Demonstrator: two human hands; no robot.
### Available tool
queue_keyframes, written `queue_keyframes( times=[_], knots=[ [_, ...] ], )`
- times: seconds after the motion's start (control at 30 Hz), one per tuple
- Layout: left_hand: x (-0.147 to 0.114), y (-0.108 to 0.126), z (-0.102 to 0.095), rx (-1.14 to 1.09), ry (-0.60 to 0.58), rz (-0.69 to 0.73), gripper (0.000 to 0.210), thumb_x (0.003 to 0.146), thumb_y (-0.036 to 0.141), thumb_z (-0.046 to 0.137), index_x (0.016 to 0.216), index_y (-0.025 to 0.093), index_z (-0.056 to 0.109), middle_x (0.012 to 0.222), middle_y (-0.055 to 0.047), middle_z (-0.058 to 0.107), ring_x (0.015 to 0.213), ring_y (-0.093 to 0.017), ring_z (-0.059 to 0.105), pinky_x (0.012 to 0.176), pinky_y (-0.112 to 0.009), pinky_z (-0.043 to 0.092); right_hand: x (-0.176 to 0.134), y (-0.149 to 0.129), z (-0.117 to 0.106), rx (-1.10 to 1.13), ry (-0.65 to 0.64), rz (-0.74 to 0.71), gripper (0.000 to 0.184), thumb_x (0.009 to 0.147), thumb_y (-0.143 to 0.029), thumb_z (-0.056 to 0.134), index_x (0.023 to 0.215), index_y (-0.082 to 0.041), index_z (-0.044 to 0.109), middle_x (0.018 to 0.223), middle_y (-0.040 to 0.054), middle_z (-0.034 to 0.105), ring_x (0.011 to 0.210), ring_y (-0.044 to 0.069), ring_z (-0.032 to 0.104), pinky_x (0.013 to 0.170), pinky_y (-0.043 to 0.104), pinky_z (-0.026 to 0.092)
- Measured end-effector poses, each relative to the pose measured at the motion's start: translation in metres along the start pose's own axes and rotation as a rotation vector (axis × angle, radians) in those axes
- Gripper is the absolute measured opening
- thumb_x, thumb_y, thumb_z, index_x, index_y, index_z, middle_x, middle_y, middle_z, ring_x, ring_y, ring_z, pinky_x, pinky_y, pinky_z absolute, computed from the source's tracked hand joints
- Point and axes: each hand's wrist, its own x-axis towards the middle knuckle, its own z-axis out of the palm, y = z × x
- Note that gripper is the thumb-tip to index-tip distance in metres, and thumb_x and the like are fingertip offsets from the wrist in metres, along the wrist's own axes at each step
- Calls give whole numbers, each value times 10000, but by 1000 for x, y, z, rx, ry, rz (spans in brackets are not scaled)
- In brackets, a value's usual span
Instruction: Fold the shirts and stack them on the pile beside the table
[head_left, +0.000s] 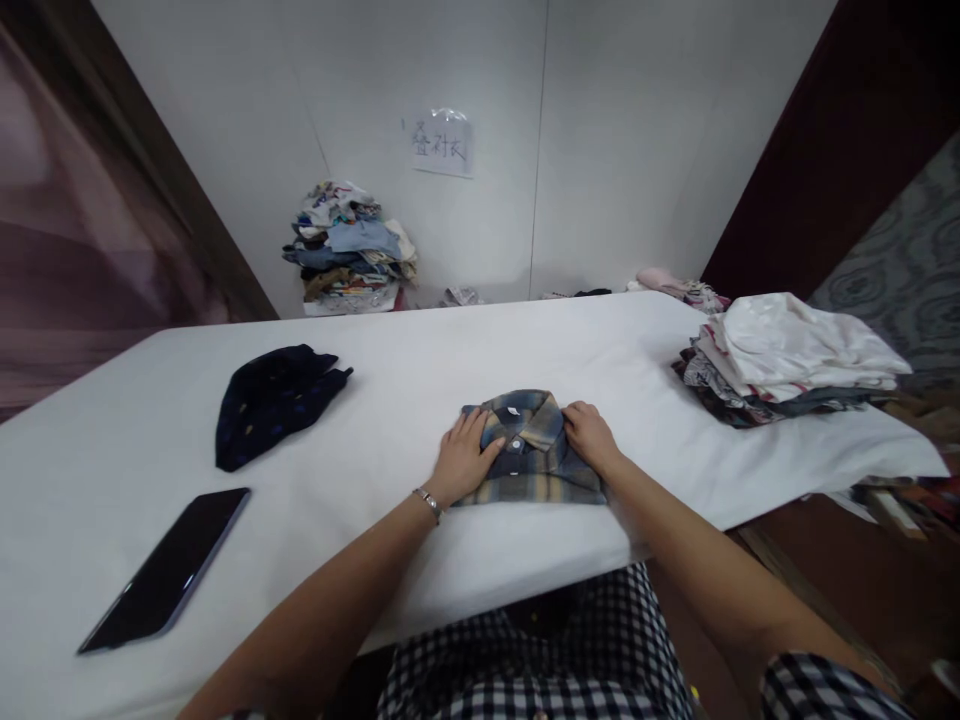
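A folded plaid shirt (536, 460) in blue, grey and tan lies on the white-covered table (360, 390) near its front edge. Its collar and a white button face up, and a small white label shows inside the neck. On the shirt's left side my left hand (466, 455) rests flat with the fingers stretched out and the thumb apart, towards the button. My right hand (590, 435) is at the right edge beside the collar, fingers bent and closed on the cloth; its thumb is hidden.
A dark navy garment (277, 405) lies at the left, with a black-screened phone (169, 570) in front of it. To the right sits a stack of folded clothes (795, 350), white on top. Behind the table a tall clothes pile (349, 245) stands against the wall, under a paper sign (442, 145).
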Motion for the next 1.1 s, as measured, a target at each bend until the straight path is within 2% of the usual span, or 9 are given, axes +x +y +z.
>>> queue_keyframes(
  times=[0.17, 0.33, 0.5, 0.63, 0.67, 0.73, 0.83, 0.97, 1.1],
  knots=[
    [-8, -9, -24, -408, 94, -329, 593, 905, 519, 468, 1388, 176, 454, 1422, -155, 509, 1294, -257, 501, 1075, -400, 388, -15, 21, -4, 450, 183, 213, 469, 799, -353, 575, 1244, -208, 604, 1248, 91, 625, 1161, 245, 557, 1010, 441, 428],
    [-33, -8, -44, -574, 4, -543, 661, 854, 465, 593, 1399, 133, 419, 1401, -188, 522, 1192, -260, 584, 937, -342, 489, -73, 27, -1, 581, 291, 286, 584, 771, -462, 601, 1302, -221, 564, 1414, 120, 515, 1305, 286, 473, 1041, 484, 421],
    [-38, 13, -54, -933, -226, -708, 454, 828, 482, 635, 1114, 130, 631, 1113, -140, 703, 949, -237, 681, 671, -281, 551, -109, 3, -2, 752, 283, 407, 669, 759, -510, 624, 1346, -207, 518, 1375, 155, 538, 1196, 295, 566, 958, 465, 485],
    [-33, 24, -54, -1322, -233, -773, 223, 821, 286, 674, 986, 136, 679, 979, -103, 733, 816, -190, 700, 697, -282, 583, -128, -34, -22, 1008, 406, 471, 529, 721, -514, 701, 1151, -217, 618, 1184, 121, 653, 1009, 252, 636, 828, 384, 531],
    [-32, 27, -54, -1375, -206, -782, 194, 820, 245, 669, 986, 144, 678, 964, -92, 734, 790, -184, 701, 693, -288, 589, -135, -45, -26, 1135, 353, 494, 458, 722, -519, 709, 1055, -213, 637, 1052, 104, 692, 904, 231, 655, 737, 347, 539],
    [-31, 32, -54, -1414, -142, -809, 159, 823, 192, 653, 977, 159, 673, 918, -69, 734, 731, -171, 697, 644, -281, 593, -146, -68, -29, 1431, 63, 569, 403, 751, -538, 697, 953, -195, 632, 854, 78, 702, 716, 199, 661, 574, 292, 509],
    [-33, 44, -58, -1420, -73, -833, 135, 821, 155, 632, 949, 170, 672, 859, -43, 730, 669, -150, 685, 580, -243, 580, -150, -91, -19, 1762, -321, 648, 502, 760, -571, 696, 1041, -164, 610, 945, 119, 706, 765, 230, 698, 564, 299, 520],
    [-45, 54, -64, -1375, -13, -803, 177, 796, 182, 638, 961, 225, 683, 877, -12, 739, 715, -152, 700, 609, -242, 589, -130, -96, 0, 1999, -383, 661, 678, 748, -710, 625, 1020, -89, 634, 1025, 159, 681, 939, 250, 685, 745, 366, 554],
    [-67, 26, -52, -1191, -95, -704, 310, 691, 347, 754, 992, 320, 684, 962, 18, 749, 928, -222, 708, 776, -338, 602, -106, -100, 10, 2057, -335, 623, 642, 783, -709, 587, 1026, -118, 654, 883, 92, 713, 824, 205, 688, 795, 398, 547]
  ],
)
